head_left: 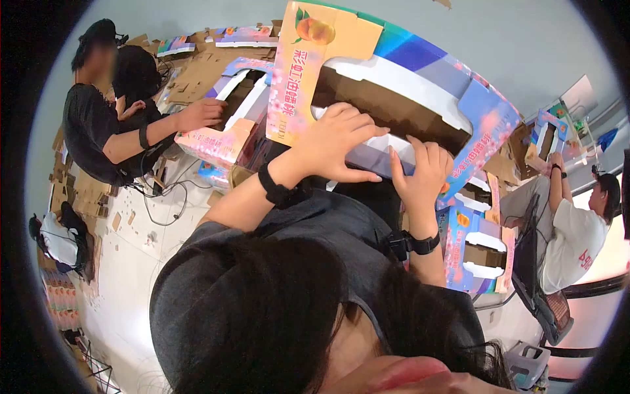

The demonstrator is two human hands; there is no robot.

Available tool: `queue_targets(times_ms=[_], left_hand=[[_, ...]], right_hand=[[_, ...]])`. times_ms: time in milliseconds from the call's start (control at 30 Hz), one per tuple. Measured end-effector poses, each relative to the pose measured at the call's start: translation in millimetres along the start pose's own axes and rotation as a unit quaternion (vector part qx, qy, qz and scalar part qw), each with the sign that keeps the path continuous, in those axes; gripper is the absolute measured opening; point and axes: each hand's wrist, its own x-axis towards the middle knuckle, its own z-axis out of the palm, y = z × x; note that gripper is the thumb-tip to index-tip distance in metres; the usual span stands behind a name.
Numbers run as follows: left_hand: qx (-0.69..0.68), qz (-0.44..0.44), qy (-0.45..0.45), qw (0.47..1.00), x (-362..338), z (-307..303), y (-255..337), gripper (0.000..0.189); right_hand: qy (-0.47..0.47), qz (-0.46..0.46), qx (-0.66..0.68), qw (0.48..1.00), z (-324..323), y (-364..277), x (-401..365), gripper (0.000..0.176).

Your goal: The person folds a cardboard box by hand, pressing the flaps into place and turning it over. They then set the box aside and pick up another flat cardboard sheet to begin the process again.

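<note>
In front of my body a printed cardboard peach box (293,98) stands tilted, with peach pictures, pink blossoms and a blue-purple side. Its top has a wide opening edged with white flaps, showing brown cardboard inside. My left hand (338,141) grips the near white edge panel (379,157), fingers over the top and thumb on the near side. On the same edge, a little to the right, my right hand (422,172) has its fingers bent over the panel and its thumb against it. The undersides of the fingers are partly hidden.
On the left, a person in black (98,125) handles a similar box (220,141). Finished-looking boxes (456,246) stand by my right arm. A person in white (574,230) sits at the right with another box (546,141). Flat cardboard (187,72) and a cable (164,220) lie about.
</note>
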Motion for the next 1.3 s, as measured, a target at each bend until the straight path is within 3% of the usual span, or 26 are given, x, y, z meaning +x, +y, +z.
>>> queue_targets(times_ms=[67, 167, 200, 300, 367, 433, 533, 633, 767, 800, 900, 1033, 1167, 1200, 1300], left_hand=[[-0.034, -0.013, 0.036, 0.999, -4.6, -1.7, 9.8, 0.077], [-0.280, -0.071, 0.079, 0.954, -9.6, -10.4, 28.7, 0.074], [-0.422, -0.139, 0.063, 0.894, -11.5, -20.5, 44.8, 0.071], [-0.673, -0.174, -0.098, 0.712, -16.1, -41.0, 44.8, 0.078], [-0.761, -0.198, -0.163, 0.596, -19.7, -38.7, 46.5, 0.096], [-0.808, -0.225, -0.146, 0.525, -23.4, -36.0, 48.0, 0.104], [-0.796, -0.208, -0.127, 0.554, -31.6, -15.6, 51.2, 0.112], [-0.856, -0.122, -0.110, 0.491, -38.8, 4.5, 50.4, 0.092], [-0.837, -0.091, 0.001, 0.540, -42.8, 15.4, 50.4, 0.082], [-0.847, -0.090, 0.062, 0.521, -42.4, 18.0, 54.0, 0.074], [-0.849, -0.113, 0.118, 0.502, -42.9, 15.7, 48.7, 0.065], [-0.888, -0.092, 0.117, 0.435, -34.5, 12.8, 43.2, 0.053], [-0.901, -0.099, 0.108, 0.410, -31.0, 10.7, 28.1, 0.049], [-0.894, -0.100, 0.115, 0.421, -29.0, 10.0, 25.9, 0.047], [-0.852, -0.173, 0.142, 0.472, -23.0, 5.0, 16.1, 0.066]], right_hand=[[-0.004, 0.006, 0.007, 1.000, 3.1, 2.4, -7.9, 0.039], [0.000, 0.010, 0.010, 1.000, -1.0, 1.0, -17.7, 0.038], [-0.006, 0.016, 0.011, 1.000, -3.2, -0.9, -22.4, 0.039], [-0.017, 0.010, -0.005, 1.000, -1.2, -0.5, -41.1, 0.041], [0.006, -0.015, -0.012, 1.000, 3.4, 5.6, -50.8, 0.042], [0.005, -0.031, 0.013, 0.999, 3.4, 13.8, -58.3, 0.041], [0.017, -0.034, 0.010, 0.999, 8.0, 19.1, -66.5, 0.042], [-0.009, -0.030, 0.026, 0.999, 5.3, 20.6, -72.4, 0.043], [0.007, -0.028, 0.023, 0.999, 10.0, 18.3, -73.2, 0.045], [0.013, -0.026, 0.018, 0.999, 10.2, 17.0, -71.6, 0.046], [0.033, -0.036, 0.012, 0.999, 15.2, 19.5, -72.5, 0.046], [0.052, -0.041, 0.010, 0.998, 23.9, 21.7, -75.4, 0.045], [0.061, -0.048, 0.001, 0.997, 25.6, 18.9, -72.1, 0.038], [0.075, -0.057, -0.004, 0.996, 25.7, 18.7, -69.3, 0.038], [0.042, -0.040, -0.018, 0.998, 22.4, 13.1, -66.7, 0.038]])
